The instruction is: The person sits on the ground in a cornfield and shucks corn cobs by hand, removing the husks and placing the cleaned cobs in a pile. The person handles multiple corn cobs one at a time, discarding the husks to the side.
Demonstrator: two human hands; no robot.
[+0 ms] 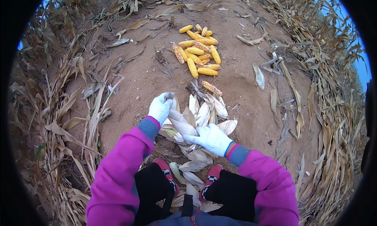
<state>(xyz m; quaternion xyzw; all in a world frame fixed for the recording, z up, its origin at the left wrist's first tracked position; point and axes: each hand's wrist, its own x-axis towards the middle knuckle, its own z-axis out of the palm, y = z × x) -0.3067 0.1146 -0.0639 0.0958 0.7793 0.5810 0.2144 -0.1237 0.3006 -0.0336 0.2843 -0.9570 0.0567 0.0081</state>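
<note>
My left hand point(161, 107), in a white knit glove, pinches the upper end of a pale, dry corn husk point(180, 122). At the lower end of that husk is my right hand point(209, 138), gloved the same way, with its fingers against it; whether a cob lies inside is hidden. Under and beyond both hands lies a heap of husks and husk-covered ears of corn point(203, 115). One bare, speckled corn cob point(212, 88) rests just past the heap. Farther off, a pile of bare yellow corn cobs point(198, 50) lies on the soil.
Dry corn stalks and leaves are banked along the left point(59, 120) and right point(330, 117). Loose husks lie between my red shoes point(166, 176). A cut stalk stub point(159, 55) stands left of the cob pile, and a broken stalk point(290, 78) lies to the right.
</note>
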